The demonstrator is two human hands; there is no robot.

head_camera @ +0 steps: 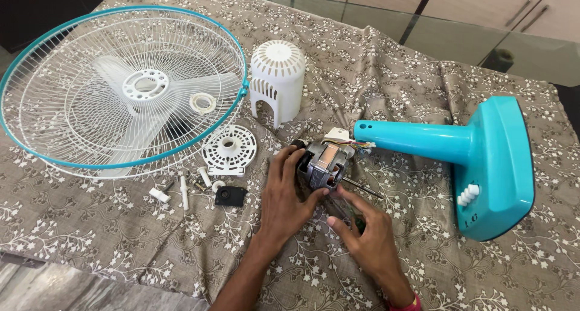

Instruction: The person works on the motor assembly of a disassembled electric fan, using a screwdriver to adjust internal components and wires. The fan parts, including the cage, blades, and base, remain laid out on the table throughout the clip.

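Mid-disassembly of a fan: left hand [284,196] wrapped around the bare motor [323,165], grip closed on its casing, holding it steady on the patterned cloth [423,226] over the bench. Right hand [368,235] just beside, fingers pinched on a thin dark tool, seemingly a screwdriver [361,189], tip toward the motor shaft side. Motor lying between the hands and the teal stand [483,160], wires running into the stand's neck. Nearby: wire guard with blade [121,87], white vented cover [277,78], round white plate [229,149], small screws and pegs [181,190]. Probably next: firm hold and careful tool alignment
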